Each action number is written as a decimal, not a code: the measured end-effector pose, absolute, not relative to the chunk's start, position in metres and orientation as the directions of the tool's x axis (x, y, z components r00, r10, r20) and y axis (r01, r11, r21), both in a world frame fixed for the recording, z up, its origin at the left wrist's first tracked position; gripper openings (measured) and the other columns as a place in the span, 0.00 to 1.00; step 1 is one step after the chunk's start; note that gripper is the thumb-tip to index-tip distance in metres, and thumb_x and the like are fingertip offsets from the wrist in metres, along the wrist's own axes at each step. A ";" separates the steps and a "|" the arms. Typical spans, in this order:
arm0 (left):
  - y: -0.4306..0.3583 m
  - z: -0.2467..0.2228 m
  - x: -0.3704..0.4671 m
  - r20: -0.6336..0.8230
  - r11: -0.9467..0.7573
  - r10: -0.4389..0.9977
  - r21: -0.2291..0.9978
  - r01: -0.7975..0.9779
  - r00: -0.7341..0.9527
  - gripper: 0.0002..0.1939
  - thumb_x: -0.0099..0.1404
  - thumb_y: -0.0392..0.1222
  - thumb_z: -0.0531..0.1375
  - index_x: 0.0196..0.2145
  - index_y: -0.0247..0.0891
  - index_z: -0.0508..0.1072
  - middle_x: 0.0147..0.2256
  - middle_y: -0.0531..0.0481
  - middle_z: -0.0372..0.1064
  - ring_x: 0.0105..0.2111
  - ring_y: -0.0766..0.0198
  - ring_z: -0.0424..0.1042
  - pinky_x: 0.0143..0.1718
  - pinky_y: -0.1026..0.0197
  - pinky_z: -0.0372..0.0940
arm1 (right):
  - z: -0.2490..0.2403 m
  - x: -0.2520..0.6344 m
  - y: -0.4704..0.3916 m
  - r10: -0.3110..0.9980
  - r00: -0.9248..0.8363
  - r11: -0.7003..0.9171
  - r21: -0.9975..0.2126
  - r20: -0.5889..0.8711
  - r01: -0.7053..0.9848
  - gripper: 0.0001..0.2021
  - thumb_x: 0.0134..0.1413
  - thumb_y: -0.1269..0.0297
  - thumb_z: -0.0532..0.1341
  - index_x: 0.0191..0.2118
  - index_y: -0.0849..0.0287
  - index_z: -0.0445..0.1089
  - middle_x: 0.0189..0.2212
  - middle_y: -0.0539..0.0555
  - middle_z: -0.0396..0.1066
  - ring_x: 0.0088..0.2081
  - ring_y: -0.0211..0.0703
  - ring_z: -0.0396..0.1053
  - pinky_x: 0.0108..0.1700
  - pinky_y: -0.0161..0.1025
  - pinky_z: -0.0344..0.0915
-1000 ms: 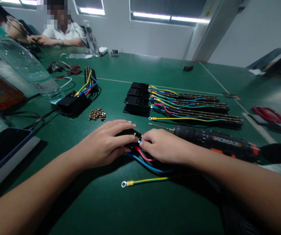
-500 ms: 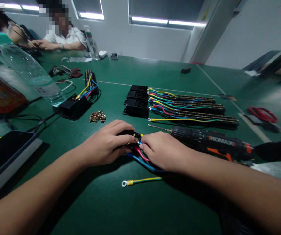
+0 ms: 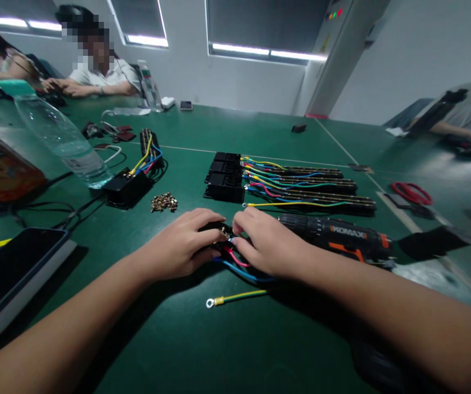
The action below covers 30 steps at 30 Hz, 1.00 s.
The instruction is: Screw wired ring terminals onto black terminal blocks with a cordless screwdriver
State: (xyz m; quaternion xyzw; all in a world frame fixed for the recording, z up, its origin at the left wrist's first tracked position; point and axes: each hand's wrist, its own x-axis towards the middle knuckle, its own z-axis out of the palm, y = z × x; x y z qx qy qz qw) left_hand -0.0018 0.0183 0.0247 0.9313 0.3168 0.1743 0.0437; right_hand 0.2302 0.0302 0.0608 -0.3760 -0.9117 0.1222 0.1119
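My left hand [image 3: 186, 241] curls around a black terminal block [image 3: 219, 225], fingers on its top and near side. My right hand [image 3: 266, 241] is closed at the block's right end, its fingertips by a blue wire terminal; whether it pinches that terminal is too small to tell. Red and blue wires [image 3: 241, 272] run from the block under my right hand. Nearer me lies a yellow-green wire [image 3: 243, 296] with a ring terminal. Behind my right hand rests a power drill [image 3: 342, 235]. A pile of brass screws [image 3: 164, 202] lies beyond my left hand.
Three wired black assemblies [image 3: 227, 189] lie side by side behind the hands. Another wired unit [image 3: 126, 189], a water bottle [image 3: 63, 137] and a phone [image 3: 17, 268] are at the left. A red cable coil [image 3: 411, 193] is at the right. People sit across the table.
The view has shifted a little, and more of a person shows at the right. My right fingertips have lifted slightly from the block's wire end. My left hand keeps its hold.
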 end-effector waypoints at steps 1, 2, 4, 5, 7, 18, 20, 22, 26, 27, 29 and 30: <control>0.019 0.025 -0.002 0.287 -0.796 0.606 0.194 0.574 0.742 0.11 0.70 0.40 0.57 0.49 0.40 0.72 0.56 0.40 0.62 0.56 0.49 0.64 0.55 0.46 0.63 | 0.062 0.231 0.032 0.706 -0.693 0.697 -0.317 0.147 0.643 0.04 0.60 0.69 0.58 0.40 0.62 0.67 0.38 0.57 0.68 0.40 0.45 0.65 0.43 0.41 0.62; 0.019 0.026 -0.002 0.279 -0.796 0.605 0.195 0.573 0.745 0.11 0.70 0.40 0.56 0.48 0.40 0.72 0.55 0.40 0.63 0.55 0.50 0.64 0.55 0.46 0.63 | 0.064 0.232 0.033 0.691 -0.698 0.715 -0.322 0.187 0.621 0.03 0.60 0.70 0.58 0.39 0.62 0.67 0.36 0.56 0.68 0.38 0.44 0.65 0.42 0.40 0.62; 0.019 0.028 -0.001 0.270 -0.796 0.605 0.195 0.573 0.749 0.10 0.70 0.40 0.56 0.48 0.41 0.71 0.54 0.41 0.63 0.54 0.50 0.65 0.54 0.47 0.64 | 0.066 0.234 0.037 0.648 -0.709 0.759 -0.317 0.279 0.569 0.02 0.60 0.71 0.58 0.37 0.62 0.67 0.35 0.55 0.68 0.37 0.43 0.64 0.41 0.39 0.61; 0.019 0.028 -0.001 0.266 -0.796 0.605 0.194 0.573 0.751 0.10 0.70 0.40 0.56 0.48 0.41 0.71 0.54 0.42 0.63 0.54 0.50 0.65 0.53 0.47 0.64 | 0.068 0.234 0.039 0.618 -0.712 0.785 -0.304 0.333 0.540 0.02 0.60 0.71 0.58 0.36 0.62 0.67 0.34 0.55 0.68 0.36 0.43 0.64 0.41 0.39 0.61; 0.019 0.030 0.000 0.261 -0.796 0.606 0.188 0.576 0.752 0.11 0.70 0.40 0.56 0.49 0.41 0.71 0.54 0.42 0.63 0.54 0.51 0.65 0.53 0.48 0.63 | 0.072 0.235 0.041 0.547 -0.713 0.836 -0.251 0.438 0.488 0.03 0.60 0.70 0.57 0.35 0.62 0.68 0.33 0.56 0.68 0.37 0.44 0.64 0.41 0.40 0.61; 0.019 0.026 0.001 0.291 -0.789 0.613 0.170 0.591 0.735 0.12 0.71 0.42 0.56 0.50 0.43 0.71 0.55 0.43 0.64 0.53 0.52 0.65 0.54 0.48 0.64 | 0.141 0.261 -0.003 0.479 -0.695 0.855 -0.106 0.536 0.507 0.08 0.64 0.66 0.56 0.35 0.62 0.70 0.32 0.55 0.70 0.36 0.45 0.65 0.41 0.43 0.61; 0.019 0.025 0.001 0.298 -0.794 0.605 0.159 0.587 0.738 0.12 0.71 0.42 0.56 0.50 0.42 0.72 0.55 0.42 0.64 0.54 0.52 0.65 0.54 0.48 0.65 | 0.149 0.273 -0.017 0.551 -0.698 0.824 -0.164 0.458 0.542 0.07 0.64 0.64 0.58 0.36 0.60 0.70 0.32 0.53 0.70 0.36 0.44 0.65 0.40 0.41 0.61; 0.019 0.025 0.000 0.304 -0.794 0.604 0.151 0.588 0.737 0.11 0.71 0.42 0.56 0.50 0.42 0.72 0.55 0.42 0.64 0.54 0.52 0.65 0.53 0.48 0.65 | 0.150 0.287 -0.031 0.630 -0.666 0.772 -0.230 0.398 0.593 0.06 0.63 0.65 0.58 0.36 0.58 0.69 0.32 0.52 0.70 0.35 0.42 0.66 0.39 0.40 0.61; 0.018 0.025 -0.001 0.305 -0.786 0.613 0.134 0.604 0.729 0.11 0.71 0.41 0.57 0.50 0.42 0.72 0.57 0.41 0.63 0.56 0.51 0.65 0.55 0.45 0.66 | 0.133 0.318 -0.052 0.754 -0.582 0.653 -0.254 0.304 0.713 0.04 0.63 0.64 0.58 0.38 0.56 0.69 0.35 0.52 0.71 0.35 0.42 0.69 0.39 0.39 0.64; 0.018 0.024 -0.001 0.303 -0.784 0.613 0.125 0.608 0.729 0.11 0.71 0.41 0.56 0.50 0.42 0.72 0.58 0.41 0.63 0.57 0.50 0.64 0.56 0.44 0.65 | 0.126 0.326 -0.055 0.768 -0.567 0.636 -0.250 0.298 0.730 0.04 0.63 0.64 0.58 0.38 0.56 0.69 0.35 0.52 0.72 0.35 0.42 0.69 0.38 0.39 0.65; 0.017 0.023 -0.002 0.302 -0.783 0.612 0.104 0.613 0.731 0.12 0.71 0.41 0.56 0.50 0.43 0.72 0.59 0.41 0.63 0.58 0.49 0.64 0.56 0.43 0.65 | 0.111 0.341 -0.061 0.797 -0.530 0.595 -0.227 0.290 0.771 0.04 0.63 0.65 0.57 0.40 0.56 0.68 0.36 0.53 0.72 0.36 0.44 0.70 0.37 0.40 0.66; 0.017 0.023 -0.002 0.302 -0.782 0.612 0.095 0.615 0.731 0.12 0.71 0.41 0.56 0.51 0.43 0.72 0.59 0.41 0.62 0.59 0.49 0.64 0.56 0.42 0.65 | 0.103 0.348 -0.063 0.806 -0.514 0.579 -0.213 0.294 0.787 0.05 0.64 0.64 0.56 0.40 0.56 0.68 0.35 0.53 0.72 0.36 0.44 0.70 0.37 0.41 0.67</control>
